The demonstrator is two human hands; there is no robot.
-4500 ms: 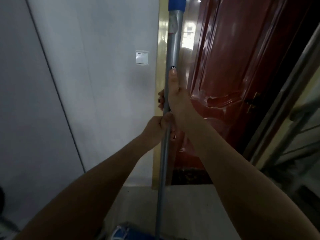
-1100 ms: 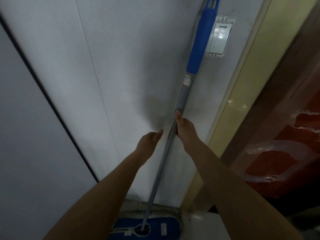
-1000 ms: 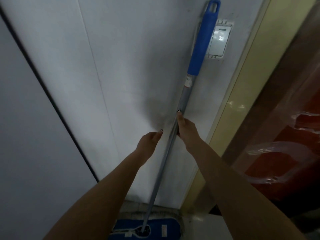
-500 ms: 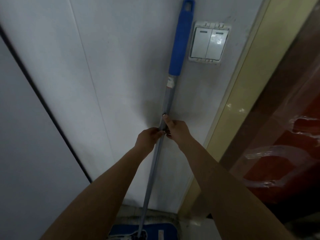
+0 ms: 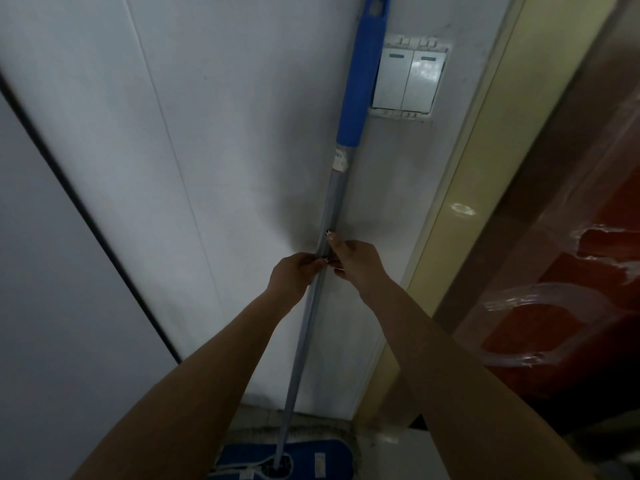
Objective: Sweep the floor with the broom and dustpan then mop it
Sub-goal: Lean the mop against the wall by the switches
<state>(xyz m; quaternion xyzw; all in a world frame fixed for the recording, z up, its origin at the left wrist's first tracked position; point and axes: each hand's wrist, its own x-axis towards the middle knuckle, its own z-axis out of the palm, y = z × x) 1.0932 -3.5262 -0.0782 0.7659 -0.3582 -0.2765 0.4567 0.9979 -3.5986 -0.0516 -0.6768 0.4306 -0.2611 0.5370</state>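
Note:
A flat mop stands nearly upright against the white wall. Its grey pole [image 5: 334, 199] rises from the blue mop head [image 5: 311, 460] on the floor to a blue handle grip [image 5: 362, 74] beside the light switch. My right hand [image 5: 355, 263] holds the pole at mid-height, thumb lying up along it. My left hand [image 5: 294, 275] is just left of the pole, with its fingertips pinching it next to the right hand. No broom or dustpan is in view.
A white double light switch [image 5: 408, 81] sits on the wall right of the mop grip. A yellow door frame [image 5: 460, 209] runs down the right, with a red-brown door [image 5: 571, 271] wrapped in clear film beyond it. A dark seam [image 5: 86, 216] crosses the wall panels at left.
The mop pole has swung from leaning right across the switch to nearly upright, left of the switch. My left hand, off the pole a second ago, closed in and now pinches it.

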